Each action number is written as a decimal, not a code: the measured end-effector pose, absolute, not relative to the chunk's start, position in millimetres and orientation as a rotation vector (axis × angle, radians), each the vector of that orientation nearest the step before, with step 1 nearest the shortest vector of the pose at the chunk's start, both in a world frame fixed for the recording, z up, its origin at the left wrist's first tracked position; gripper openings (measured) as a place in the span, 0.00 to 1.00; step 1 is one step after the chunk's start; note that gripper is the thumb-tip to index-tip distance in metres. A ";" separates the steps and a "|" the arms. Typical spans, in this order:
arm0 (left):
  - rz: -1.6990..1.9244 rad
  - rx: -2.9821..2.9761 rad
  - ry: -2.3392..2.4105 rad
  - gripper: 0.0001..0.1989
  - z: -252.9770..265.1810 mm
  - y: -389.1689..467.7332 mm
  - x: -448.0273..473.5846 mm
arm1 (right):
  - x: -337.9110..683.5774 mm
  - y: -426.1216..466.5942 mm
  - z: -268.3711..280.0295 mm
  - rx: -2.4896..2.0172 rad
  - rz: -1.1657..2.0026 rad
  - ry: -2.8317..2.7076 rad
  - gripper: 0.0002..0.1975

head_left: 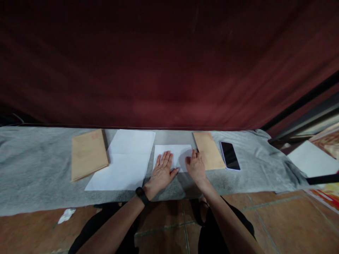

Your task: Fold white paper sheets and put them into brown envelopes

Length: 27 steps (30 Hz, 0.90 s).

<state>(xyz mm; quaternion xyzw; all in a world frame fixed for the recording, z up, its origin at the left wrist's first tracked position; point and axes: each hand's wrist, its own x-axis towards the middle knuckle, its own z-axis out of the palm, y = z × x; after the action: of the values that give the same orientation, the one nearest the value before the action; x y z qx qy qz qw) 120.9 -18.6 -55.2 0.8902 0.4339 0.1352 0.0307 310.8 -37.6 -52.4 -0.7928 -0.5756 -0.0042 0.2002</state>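
A folded sheet of white paper (173, 149) lies in front of me on the grey cloth. Flat on its left part rests my left hand (163, 171), fingers stretched out, a black band on the wrist. My right hand (196, 165) is at the sheet's right edge with its fingers curled; whether anything is pinched in them is hidden. Just beyond that hand lies a brown envelope (210, 151), partly covered by it. To the left are larger white sheets (127, 158), and a stack of brown envelopes (88, 153) overlaps their left side.
A phone (230, 156) with a pale purple edge lies right of the single envelope. Grey cloth (39, 165) covers the long narrow surface. A dark red curtain (169, 70) hangs behind it. Scrap of white paper (66, 215) lies on the tiled floor (164, 229).
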 end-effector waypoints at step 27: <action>1.229 0.965 0.977 0.25 3.4 -1.2 135.7 | 314.0 -34.0 -20.3 -1.327 1.350 -0.761 0.23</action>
<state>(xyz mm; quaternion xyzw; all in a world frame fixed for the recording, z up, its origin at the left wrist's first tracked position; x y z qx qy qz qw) 135.7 -1.2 3.4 0.4169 0.4221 0.5313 0.6048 314.0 -34.0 -20.3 -0.5543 -0.3180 0.5640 0.5230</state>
